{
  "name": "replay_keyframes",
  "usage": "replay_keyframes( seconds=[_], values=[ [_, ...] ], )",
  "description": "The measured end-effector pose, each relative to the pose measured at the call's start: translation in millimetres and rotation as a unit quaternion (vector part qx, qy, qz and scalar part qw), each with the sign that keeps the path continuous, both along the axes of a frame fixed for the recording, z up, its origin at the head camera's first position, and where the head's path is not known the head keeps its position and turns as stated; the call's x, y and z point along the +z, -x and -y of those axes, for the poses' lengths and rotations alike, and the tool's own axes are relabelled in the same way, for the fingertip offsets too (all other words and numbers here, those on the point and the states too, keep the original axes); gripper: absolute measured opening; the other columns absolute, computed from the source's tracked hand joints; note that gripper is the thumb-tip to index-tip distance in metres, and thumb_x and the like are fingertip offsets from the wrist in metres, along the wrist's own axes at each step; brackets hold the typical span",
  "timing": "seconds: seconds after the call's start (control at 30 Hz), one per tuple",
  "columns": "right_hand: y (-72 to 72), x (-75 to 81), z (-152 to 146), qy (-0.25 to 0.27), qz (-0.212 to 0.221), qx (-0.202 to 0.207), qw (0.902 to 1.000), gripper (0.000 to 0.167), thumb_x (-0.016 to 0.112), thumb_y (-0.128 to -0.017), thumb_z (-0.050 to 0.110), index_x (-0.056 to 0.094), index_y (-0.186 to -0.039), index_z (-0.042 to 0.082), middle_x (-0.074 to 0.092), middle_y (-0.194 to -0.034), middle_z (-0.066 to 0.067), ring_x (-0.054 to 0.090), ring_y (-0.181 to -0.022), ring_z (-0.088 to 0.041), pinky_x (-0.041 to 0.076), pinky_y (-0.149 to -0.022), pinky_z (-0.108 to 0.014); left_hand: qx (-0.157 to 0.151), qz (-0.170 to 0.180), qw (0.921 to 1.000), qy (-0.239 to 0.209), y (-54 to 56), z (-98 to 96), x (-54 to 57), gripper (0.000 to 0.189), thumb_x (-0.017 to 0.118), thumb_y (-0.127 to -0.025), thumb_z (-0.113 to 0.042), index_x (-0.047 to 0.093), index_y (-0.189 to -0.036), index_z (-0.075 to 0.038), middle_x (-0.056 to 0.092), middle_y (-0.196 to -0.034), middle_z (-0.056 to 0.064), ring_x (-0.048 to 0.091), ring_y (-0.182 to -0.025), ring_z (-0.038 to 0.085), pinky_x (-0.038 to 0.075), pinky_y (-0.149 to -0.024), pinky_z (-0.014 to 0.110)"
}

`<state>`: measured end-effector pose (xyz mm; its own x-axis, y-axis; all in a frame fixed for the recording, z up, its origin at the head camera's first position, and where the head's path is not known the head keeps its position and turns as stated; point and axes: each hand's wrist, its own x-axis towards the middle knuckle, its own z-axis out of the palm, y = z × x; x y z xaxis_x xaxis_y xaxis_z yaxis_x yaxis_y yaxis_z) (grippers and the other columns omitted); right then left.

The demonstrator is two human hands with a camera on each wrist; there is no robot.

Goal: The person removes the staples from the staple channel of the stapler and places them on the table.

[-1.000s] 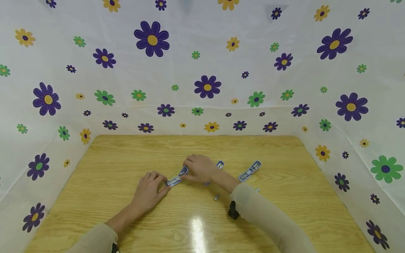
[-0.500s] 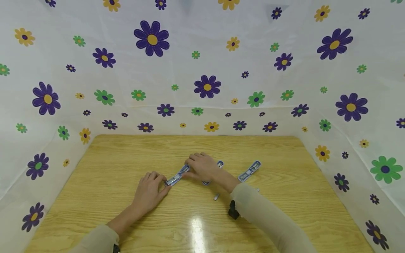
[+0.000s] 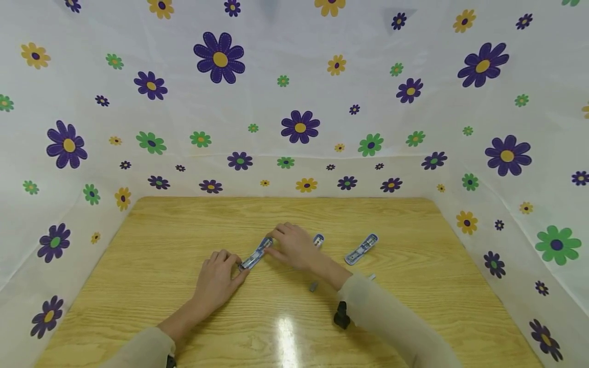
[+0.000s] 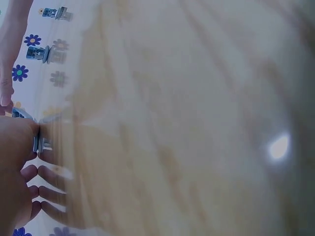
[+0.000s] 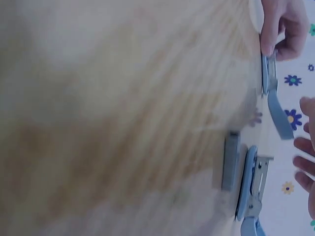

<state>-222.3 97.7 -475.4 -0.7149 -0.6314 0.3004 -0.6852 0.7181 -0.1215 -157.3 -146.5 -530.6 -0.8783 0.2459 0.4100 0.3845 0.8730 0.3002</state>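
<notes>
A blue stapler (image 3: 255, 254), swung wide open with its metal channel showing, lies at a slant on the table. My left hand (image 3: 217, 278) pinches its near end between thumb and fingers; the right wrist view also catches this left hand (image 5: 285, 27) on the stapler (image 5: 268, 73). Beside the far end is my right hand (image 3: 294, 248), its fingers loosely bent. In the right wrist view a small gap shows between the right fingertips (image 5: 302, 162) and the stapler's raised arm. From the left wrist, the left hand (image 4: 15, 162) hides most of the stapler.
A second opened stapler (image 3: 318, 240) is partly covered by the right hand. Farther right lies a third opened stapler (image 3: 362, 249). Small grey staple strips sit nearer: one strip (image 3: 314, 286) by the right forearm, another strip (image 3: 371, 277) beside the sleeve. Flowered cloth (image 3: 299, 92) surrounds the wooden table (image 3: 184, 220).
The held stapler's folded-up arm has swung out flat, away from the left hand. My right hand has shifted slightly back from its end. The left hand keeps its place.
</notes>
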Motion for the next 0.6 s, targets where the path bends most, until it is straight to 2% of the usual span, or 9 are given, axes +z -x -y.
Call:
replay_keyframes(
  seconds=[0.17,0.27,0.33,0.43,0.6],
  values=[
    [-11.7,0.0,5.2,0.074,0.033,-0.024,0.9964,0.031,0.076,-0.098,0.034,0.075,-0.117,0.009,0.074,-0.110,-0.004,0.070,-0.102,-0.021,0.060,-0.087,-0.034,0.009,-0.003,0.9999,0.001,1.3,-2.8,-0.5,0.028,0.087,-0.088,-0.036,0.072,-0.094,-0.013,0.067,-0.092,0.007,0.058,-0.082,0.025,0.049,-0.068,0.040],
    [-16.7,-0.5,10.0,0.124,0.093,-0.039,0.9872,0.026,0.076,-0.099,0.029,0.076,-0.114,0.008,0.075,-0.106,-0.005,0.072,-0.097,-0.019,0.059,-0.080,-0.029,0.017,0.003,0.9999,0.001,1.6,-4.5,0.3,0.027,0.086,-0.089,-0.036,0.072,-0.094,-0.013,0.067,-0.092,0.007,0.058,-0.082,0.025,0.049,-0.070,0.042],
    [-19.7,-0.1,13.2,0.165,0.149,-0.045,0.9740,0.021,0.075,-0.100,0.026,0.077,-0.111,0.008,0.077,-0.103,-0.005,0.073,-0.092,-0.018,0.058,-0.077,-0.025,0.020,0.006,0.9998,0.000,1.0,-5.4,0.8,0.027,0.086,-0.089,-0.036,0.072,-0.094,-0.013,0.067,-0.092,0.008,0.058,-0.083,0.026,0.050,-0.071,0.043],
    [-21.9,-0.8,16.8,0.216,0.224,-0.059,0.9484,0.016,0.073,-0.101,0.024,0.078,-0.108,0.010,0.079,-0.099,-0.005,0.072,-0.085,-0.014,0.056,-0.074,-0.021,0.023,0.008,0.9997,0.001,0.2,-6.3,0.8,0.026,0.085,-0.090,-0.035,0.072,-0.094,-0.013,0.067,-0.093,0.008,0.059,-0.084,0.027,0.051,-0.072,0.045],
    [-22.5,-2.8,21.1,0.268,0.297,-0.088,0.9122,0.016,0.072,-0.101,0.022,0.079,-0.106,0.009,0.079,-0.097,-0.006,0.070,-0.079,-0.013,0.056,-0.069,-0.021,0.026,0.007,0.9996,0.005,-0.4,-6.9,1.4,0.027,0.085,-0.090,-0.036,0.072,-0.095,-0.013,0.067,-0.093,0.008,0.059,-0.084,0.027,0.050,-0.072,0.045]
  ],
)
